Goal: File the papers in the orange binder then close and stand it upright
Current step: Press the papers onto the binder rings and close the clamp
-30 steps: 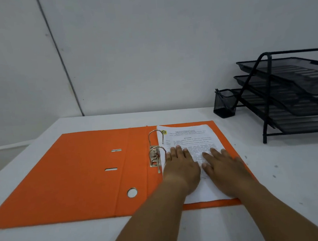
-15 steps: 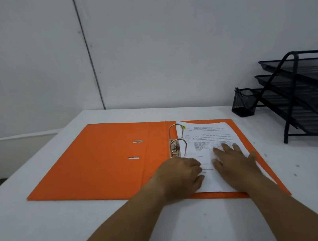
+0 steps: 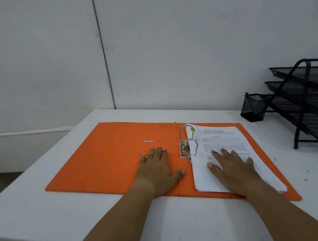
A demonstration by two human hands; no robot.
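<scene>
One white tabletop (image 3: 200,221) is carrying the orange binder (image 3: 110,162), which is lying open and flat, its long axis running left to right and its spine pointing away from you. The papers (image 3: 222,140) are sitting on its right half, threaded on the metal rings (image 3: 189,140). Your right hand (image 3: 234,167) is pressing the papers, fingers spread flat, gripping nothing; your left hand (image 3: 158,168) is lying flat on the orange cover, likewise empty.

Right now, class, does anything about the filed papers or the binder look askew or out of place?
Slightly. The stack of papers sits on the rings of the open orange binder, but its sheets are fanned unevenly at the near right corner. Nothing else stands out.
</scene>
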